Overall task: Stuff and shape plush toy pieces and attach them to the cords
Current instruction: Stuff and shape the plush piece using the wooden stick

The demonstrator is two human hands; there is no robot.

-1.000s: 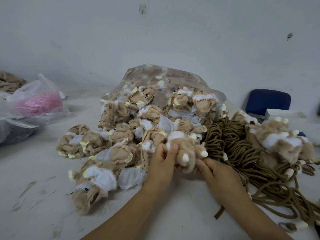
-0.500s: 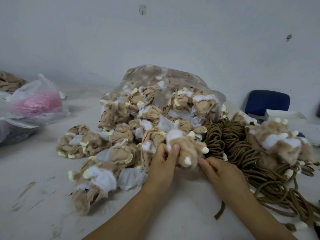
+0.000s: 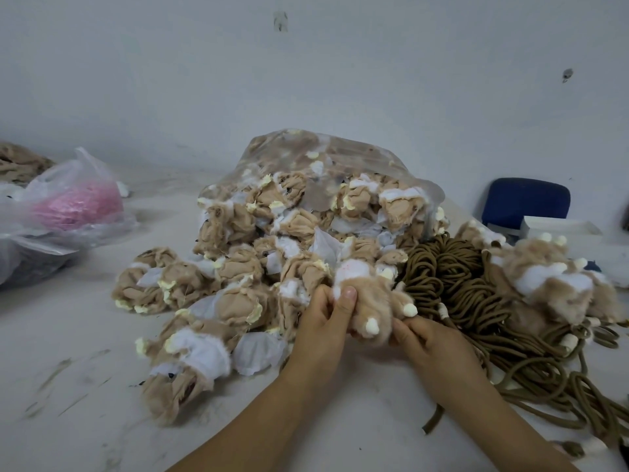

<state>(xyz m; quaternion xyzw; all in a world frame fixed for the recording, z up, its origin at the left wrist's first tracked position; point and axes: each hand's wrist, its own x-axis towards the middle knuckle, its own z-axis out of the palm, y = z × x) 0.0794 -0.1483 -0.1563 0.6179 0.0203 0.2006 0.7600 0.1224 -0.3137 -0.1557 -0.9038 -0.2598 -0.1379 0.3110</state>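
A tan, furry plush piece [image 3: 369, 301] with a white patch and cream tips sits between both hands just above the table. My left hand [image 3: 323, 321] pinches its left side, thumb pressed on the fur. My right hand [image 3: 422, 345] grips its lower right edge from below. Behind it lies a heap of inside-out tan and white plush pieces [image 3: 245, 267], spilling from a clear plastic bag [image 3: 340, 158]. A tangle of brown cords [image 3: 456, 284] lies to the right, with finished furry pieces [image 3: 551, 284] on it.
A clear bag with pink material [image 3: 75, 202] sits at the far left on the white table [image 3: 85, 386]. A blue chair back [image 3: 526, 202] and a white box [image 3: 558, 229] stand at the right. One loose cord end [image 3: 432, 420] lies by my right forearm.
Both hands have turned the plush piece slightly; its cream tips now point lower right. My right hand has come back under the piece after loosening at the half-second mark.
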